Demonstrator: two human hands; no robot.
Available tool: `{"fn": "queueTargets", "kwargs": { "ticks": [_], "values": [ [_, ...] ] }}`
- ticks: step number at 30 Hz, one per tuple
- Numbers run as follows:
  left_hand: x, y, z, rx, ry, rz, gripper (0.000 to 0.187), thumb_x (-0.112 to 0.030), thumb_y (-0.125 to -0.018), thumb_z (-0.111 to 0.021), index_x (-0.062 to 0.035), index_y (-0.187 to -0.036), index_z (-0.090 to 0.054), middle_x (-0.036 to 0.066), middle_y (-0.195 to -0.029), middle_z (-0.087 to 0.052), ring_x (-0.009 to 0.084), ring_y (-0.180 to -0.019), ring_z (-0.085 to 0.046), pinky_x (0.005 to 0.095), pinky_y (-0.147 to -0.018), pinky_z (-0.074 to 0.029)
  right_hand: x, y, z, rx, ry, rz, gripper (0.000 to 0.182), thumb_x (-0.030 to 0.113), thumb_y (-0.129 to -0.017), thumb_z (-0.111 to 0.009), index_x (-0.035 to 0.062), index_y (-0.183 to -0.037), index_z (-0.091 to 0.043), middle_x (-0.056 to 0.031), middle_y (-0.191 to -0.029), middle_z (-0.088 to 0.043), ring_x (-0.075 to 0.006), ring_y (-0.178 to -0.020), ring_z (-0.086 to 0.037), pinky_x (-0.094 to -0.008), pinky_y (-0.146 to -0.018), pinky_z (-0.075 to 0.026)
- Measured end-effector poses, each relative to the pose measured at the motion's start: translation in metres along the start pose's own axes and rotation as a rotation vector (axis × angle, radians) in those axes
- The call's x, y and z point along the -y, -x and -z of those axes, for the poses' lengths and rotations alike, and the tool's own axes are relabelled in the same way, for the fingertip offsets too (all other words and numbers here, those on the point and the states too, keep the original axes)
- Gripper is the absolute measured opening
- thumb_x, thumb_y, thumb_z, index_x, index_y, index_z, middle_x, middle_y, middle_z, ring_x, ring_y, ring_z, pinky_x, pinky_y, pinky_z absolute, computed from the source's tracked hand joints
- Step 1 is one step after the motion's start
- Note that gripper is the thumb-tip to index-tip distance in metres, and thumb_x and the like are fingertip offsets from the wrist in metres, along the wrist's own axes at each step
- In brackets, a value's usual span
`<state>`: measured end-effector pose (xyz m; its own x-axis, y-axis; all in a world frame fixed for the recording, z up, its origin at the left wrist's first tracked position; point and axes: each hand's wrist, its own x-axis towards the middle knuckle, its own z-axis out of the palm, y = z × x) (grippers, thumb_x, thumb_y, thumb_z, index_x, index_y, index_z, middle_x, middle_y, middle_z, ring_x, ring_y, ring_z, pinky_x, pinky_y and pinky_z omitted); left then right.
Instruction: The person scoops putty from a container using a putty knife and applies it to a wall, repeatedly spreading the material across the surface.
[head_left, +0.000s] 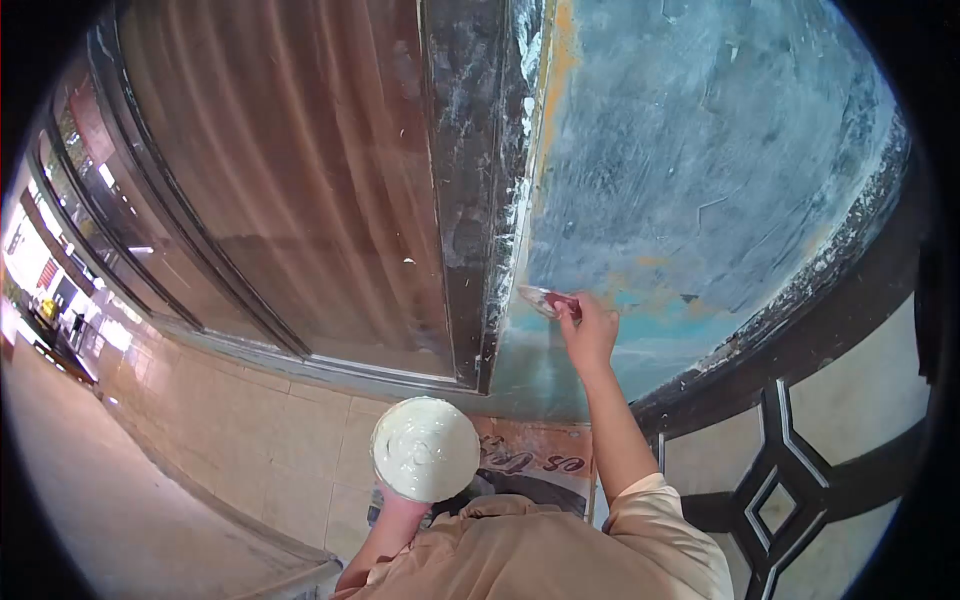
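Observation:
My right hand (590, 325) is closed around the red handle of a small paint-smeared tool (548, 300), whose tip meets the left edge of the blue-grey wall (660, 170), beside the dark frame (468, 190). White smears run down the line between frame and wall. Low on the left, my left hand (403, 508) holds up a round container (425, 450) of glossy white paste from below; its fingers are mostly hidden under it.
Brown-tinted glass panels (280, 180) stand at the left. A tiled floor (260, 410) runs below them, with a printed sheet (540, 450) near my body. A dark-framed panel with a diamond pattern (775, 500) is at the lower right.

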<state>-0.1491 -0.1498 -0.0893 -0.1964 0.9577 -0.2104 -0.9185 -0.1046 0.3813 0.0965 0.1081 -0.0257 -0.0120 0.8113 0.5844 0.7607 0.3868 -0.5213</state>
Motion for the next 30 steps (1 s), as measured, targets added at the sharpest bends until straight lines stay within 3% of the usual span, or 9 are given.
{"fn": "queueTargets", "kwargs": {
  "ticks": [3, 4, 10, 14, 20, 22, 24, 26, 30],
  "values": [
    [-0.015, -0.016, 0.016, 0.066, -0.235, -0.063, 0.062, -0.053, -0.101, -0.031, -0.0146, -0.148, -0.041, 0.011, -0.148, -0.048, 0.0331, -0.133, -0.049, 0.0562, -0.108, -0.042, -0.007, 0.011, -0.016, 0.188, 0.167, 0.078, 0.017, 0.027, -0.088, -0.070, 0.0110, -0.090, -0.066, -0.0077, -0.086, -0.069, -0.0286, -0.073, -0.061, -0.0392, -0.076, -0.035],
    [-0.018, -0.020, 0.023, 0.139, -0.008, 0.008, 0.057, -0.044, -0.104, -0.030, -0.0109, -0.149, -0.039, 0.011, -0.147, -0.049, 0.0300, -0.131, -0.052, 0.0517, -0.106, -0.046, -0.011, 0.013, -0.021, 0.180, 0.175, 0.072, 0.017, 0.027, -0.088, -0.070, 0.0110, -0.090, -0.066, -0.0077, -0.086, -0.069, -0.0286, -0.073, -0.061, -0.0392, -0.076, -0.035],
    [-0.039, -0.035, 0.018, 0.189, -0.333, 0.004, 0.055, -0.043, -0.103, -0.034, -0.0122, -0.148, -0.041, 0.011, -0.147, -0.049, 0.0295, -0.130, -0.052, 0.0514, -0.104, -0.047, 0.016, 0.008, -0.001, -0.105, 0.117, -0.010, 0.019, 0.027, -0.088, -0.070, 0.0119, -0.099, -0.066, -0.0054, -0.092, -0.070, -0.0242, -0.075, -0.062, -0.0403, -0.079, -0.034],
    [-0.043, -0.041, 0.012, 0.188, -0.236, 0.119, 0.061, -0.050, -0.101, -0.035, -0.0142, -0.150, -0.039, 0.010, -0.149, -0.047, 0.0321, -0.133, -0.049, 0.0542, -0.106, -0.044, 0.008, 0.027, -0.022, 0.127, 0.195, 0.031, 0.018, 0.027, -0.087, -0.071, 0.0121, -0.095, -0.065, -0.0040, -0.092, -0.070, -0.0234, -0.077, -0.062, -0.0399, -0.080, -0.034],
    [-0.045, -0.052, -0.006, 0.169, -0.086, 0.228, 0.071, -0.061, -0.096, -0.037, -0.0171, -0.152, -0.036, 0.010, -0.153, -0.043, 0.0359, -0.137, -0.045, 0.0583, -0.109, -0.041, 0.015, 0.012, -0.010, -0.065, 0.166, -0.039, 0.020, 0.028, -0.088, -0.070, 0.0115, -0.098, -0.067, -0.0049, -0.092, -0.070, -0.0244, -0.077, -0.062, -0.0407, -0.080, -0.034],
    [-0.043, -0.054, -0.005, 0.179, -0.294, 0.163, 0.070, -0.061, -0.097, -0.035, -0.0163, -0.151, -0.038, 0.010, -0.152, -0.043, 0.0361, -0.137, -0.045, 0.0579, -0.110, -0.039, 0.025, 0.008, 0.004, -0.064, 0.117, -0.099, 0.021, 0.029, -0.089, -0.069, 0.0109, -0.100, -0.067, -0.0057, -0.092, -0.070, -0.0245, -0.076, -0.062, -0.0409, -0.080, -0.034],
    [-0.037, -0.053, -0.015, 0.100, -0.079, 0.293, 0.070, -0.062, -0.097, -0.033, -0.0164, -0.150, -0.039, 0.010, -0.152, -0.043, 0.0363, -0.137, -0.045, 0.0577, -0.110, -0.039, 0.004, 0.019, -0.017, -0.053, 0.145, -0.021, 0.021, 0.029, -0.088, -0.069, 0.0115, -0.100, -0.067, -0.0054, -0.090, -0.070, -0.0239, -0.076, -0.062, -0.0412, -0.080, -0.034],
    [-0.031, -0.057, -0.022, 0.113, -0.089, 0.307, 0.069, -0.061, -0.098, -0.030, -0.0156, -0.149, -0.040, 0.009, -0.151, -0.044, 0.0360, -0.136, -0.045, 0.0578, -0.110, -0.039, -0.007, 0.026, -0.030, 0.157, 0.215, 0.051, 0.021, 0.028, -0.087, -0.070, 0.0117, -0.099, -0.067, -0.0047, -0.086, -0.069, -0.0237, -0.075, -0.062, -0.0420, -0.080, -0.034],
    [-0.025, -0.059, -0.033, 0.177, -0.004, 0.331, 0.069, -0.060, -0.098, -0.030, -0.0143, -0.149, -0.041, 0.010, -0.151, -0.045, 0.0358, -0.135, -0.046, 0.0580, -0.110, -0.040, 0.001, 0.018, -0.021, -0.139, 0.120, -0.077, 0.020, 0.029, -0.086, -0.073, 0.0125, -0.096, -0.065, -0.0029, -0.087, -0.069, -0.0220, -0.072, -0.062, -0.0384, -0.079, -0.032]
  ]
}}
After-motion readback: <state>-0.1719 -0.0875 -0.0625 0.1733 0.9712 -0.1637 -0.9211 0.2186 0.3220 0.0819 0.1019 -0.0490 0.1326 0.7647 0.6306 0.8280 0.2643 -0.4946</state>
